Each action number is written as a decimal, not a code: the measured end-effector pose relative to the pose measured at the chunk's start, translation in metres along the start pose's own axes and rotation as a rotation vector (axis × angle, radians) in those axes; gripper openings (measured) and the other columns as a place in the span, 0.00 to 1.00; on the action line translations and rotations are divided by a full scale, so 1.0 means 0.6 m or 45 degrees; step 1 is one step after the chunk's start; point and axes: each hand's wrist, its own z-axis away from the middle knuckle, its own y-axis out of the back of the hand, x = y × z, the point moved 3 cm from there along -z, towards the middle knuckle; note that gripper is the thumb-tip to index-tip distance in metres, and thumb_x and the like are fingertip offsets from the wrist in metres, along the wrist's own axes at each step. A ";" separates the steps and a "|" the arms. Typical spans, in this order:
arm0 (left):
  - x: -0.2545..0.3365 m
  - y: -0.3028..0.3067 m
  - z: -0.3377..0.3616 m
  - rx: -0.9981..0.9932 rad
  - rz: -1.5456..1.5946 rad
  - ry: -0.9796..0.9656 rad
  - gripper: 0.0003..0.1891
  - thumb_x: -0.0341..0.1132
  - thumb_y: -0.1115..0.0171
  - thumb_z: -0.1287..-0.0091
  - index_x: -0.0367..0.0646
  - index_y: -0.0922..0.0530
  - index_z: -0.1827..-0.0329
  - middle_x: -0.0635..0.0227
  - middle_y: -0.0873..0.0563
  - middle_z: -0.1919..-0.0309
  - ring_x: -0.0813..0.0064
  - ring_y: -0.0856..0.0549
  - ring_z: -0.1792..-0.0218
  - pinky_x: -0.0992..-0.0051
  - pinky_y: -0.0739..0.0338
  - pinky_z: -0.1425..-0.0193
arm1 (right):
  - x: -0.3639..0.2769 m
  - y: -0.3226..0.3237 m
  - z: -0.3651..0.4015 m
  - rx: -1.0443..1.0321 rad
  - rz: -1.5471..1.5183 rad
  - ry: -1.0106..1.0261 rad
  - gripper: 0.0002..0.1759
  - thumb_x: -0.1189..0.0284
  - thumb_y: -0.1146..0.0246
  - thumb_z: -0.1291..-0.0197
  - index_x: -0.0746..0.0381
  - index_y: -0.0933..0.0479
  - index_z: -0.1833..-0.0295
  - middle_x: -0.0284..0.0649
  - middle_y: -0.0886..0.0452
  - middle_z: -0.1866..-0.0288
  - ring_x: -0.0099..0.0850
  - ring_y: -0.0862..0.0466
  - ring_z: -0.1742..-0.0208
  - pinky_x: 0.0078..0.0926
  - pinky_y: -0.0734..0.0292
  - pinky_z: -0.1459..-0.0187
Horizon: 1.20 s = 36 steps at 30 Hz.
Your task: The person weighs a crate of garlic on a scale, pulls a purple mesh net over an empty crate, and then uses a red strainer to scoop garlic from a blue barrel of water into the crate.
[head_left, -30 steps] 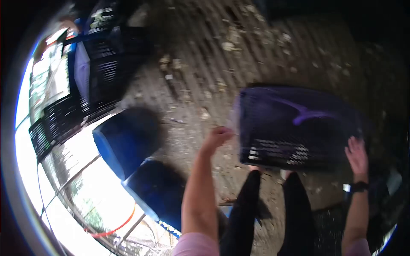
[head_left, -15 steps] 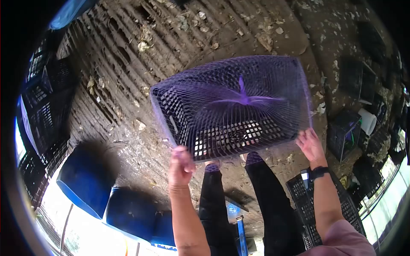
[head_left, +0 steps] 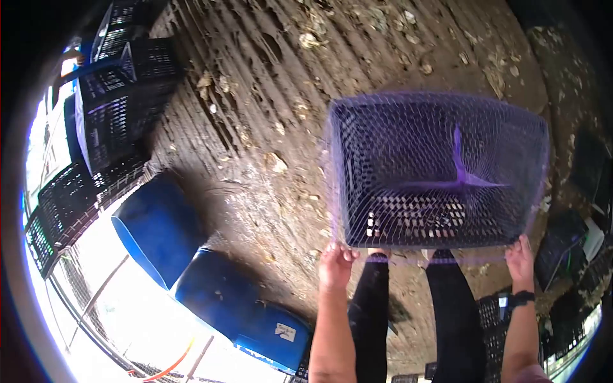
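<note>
A dark plastic crate [head_left: 440,241] with slotted walls stands in front of my feet, its mouth facing me. Purple netting [head_left: 462,177] is drawn over the mouth, gathered into a knot-like bunch that sags inside. My left hand [head_left: 337,265] is closed on the net's edge just outside the near left corner. At the near right corner, my right hand [head_left: 520,258] pinches the same edge, a dark band on its wrist. Between both hands a purple strand of the net runs taut, a little apart from the crate's near rim.
Blue drums or tubs [head_left: 167,230] stand in a row at lower left. Black crates [head_left: 121,121] are stacked at the far left, and another dark crate [head_left: 562,242] sits at right with a white container [head_left: 594,238] beside it. The muddy ridged floor [head_left: 255,127] carries scattered pale debris.
My view has swung left, so everything sits further right. Both hands have pulled the net's near edge off the rim towards me, making a visible gap. The net's bunch still hangs inside.
</note>
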 end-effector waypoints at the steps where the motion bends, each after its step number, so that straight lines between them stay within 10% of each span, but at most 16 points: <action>1: -0.001 0.007 0.005 0.075 0.013 -0.034 0.06 0.34 0.46 0.33 0.42 0.26 0.67 0.69 0.24 0.78 0.70 0.23 0.74 0.63 0.23 0.60 | 0.002 0.000 0.001 0.034 0.009 0.002 0.05 0.67 0.44 0.34 0.53 0.26 0.56 0.25 0.26 0.74 0.18 0.27 0.72 0.23 0.30 0.66; 9: -0.017 0.010 -0.111 0.370 -0.244 0.235 0.08 0.34 0.48 0.31 0.42 0.23 0.58 0.68 0.15 0.63 0.73 0.16 0.64 0.73 0.21 0.58 | 0.008 -0.020 0.013 0.208 -0.104 0.043 0.02 0.69 0.42 0.35 0.51 0.26 0.58 0.24 0.26 0.76 0.18 0.26 0.75 0.26 0.29 0.70; 12: 0.034 -0.013 -0.111 0.121 -0.849 0.191 0.08 0.32 0.47 0.32 0.40 0.22 0.55 0.69 0.15 0.63 0.78 0.17 0.66 0.76 0.23 0.61 | 0.013 -0.004 -0.001 0.061 -0.047 0.027 0.02 0.70 0.43 0.35 0.51 0.27 0.58 0.25 0.26 0.76 0.18 0.26 0.75 0.26 0.29 0.70; 14: 0.086 -0.101 -0.099 0.388 -1.446 0.192 0.14 0.30 0.54 0.30 0.40 0.27 0.44 0.67 0.18 0.58 0.79 0.20 0.64 0.79 0.25 0.63 | 0.009 0.029 -0.024 -0.012 -0.009 0.010 0.02 0.70 0.45 0.34 0.51 0.27 0.59 0.26 0.25 0.76 0.17 0.25 0.75 0.26 0.29 0.71; 17: 0.135 -0.241 -0.097 0.168 -1.377 -0.199 0.24 0.49 0.51 0.30 0.38 0.30 0.41 0.65 0.21 0.52 0.75 0.24 0.53 0.73 0.30 0.51 | 0.019 -0.018 -0.095 0.478 -0.091 -0.083 0.07 0.71 0.48 0.33 0.56 0.25 0.54 0.30 0.19 0.69 0.23 0.22 0.74 0.25 0.26 0.71; 20: 0.154 -0.340 -0.141 0.225 -1.566 -0.192 0.38 0.63 0.69 0.32 0.40 0.38 0.32 0.50 0.26 0.43 0.60 0.27 0.42 0.58 0.32 0.39 | 0.013 0.056 -0.141 0.049 0.084 -0.267 0.10 0.73 0.49 0.34 0.59 0.25 0.51 0.33 0.18 0.63 0.26 0.19 0.68 0.23 0.23 0.65; 24: 0.172 -0.342 -0.208 0.212 -1.252 -0.245 0.27 0.55 0.50 0.31 0.41 0.27 0.42 0.65 0.18 0.56 0.80 0.22 0.57 0.76 0.28 0.54 | -0.123 -0.019 -0.081 0.041 0.879 -0.273 0.15 0.61 0.42 0.37 0.57 0.25 0.49 0.32 0.21 0.57 0.24 0.21 0.59 0.27 0.24 0.58; 29: 0.176 -0.371 -0.210 0.101 -1.232 -0.274 0.09 0.36 0.38 0.35 0.41 0.19 0.57 0.75 0.17 0.70 0.85 0.24 0.71 0.83 0.31 0.64 | -0.262 -0.207 -0.138 -0.096 1.016 0.340 0.31 0.55 0.51 0.31 0.63 0.42 0.30 0.41 0.37 0.30 0.35 0.37 0.30 0.37 0.43 0.33; 36: 0.232 -0.361 -0.223 0.007 -1.295 -0.299 0.06 0.32 0.41 0.35 0.39 0.20 0.62 0.71 0.21 0.77 0.85 0.29 0.80 0.86 0.37 0.78 | -0.207 -0.344 -0.233 0.138 1.321 0.762 0.26 0.58 0.45 0.34 0.67 0.31 0.41 0.46 0.23 0.47 0.37 0.24 0.45 0.29 0.33 0.43</action>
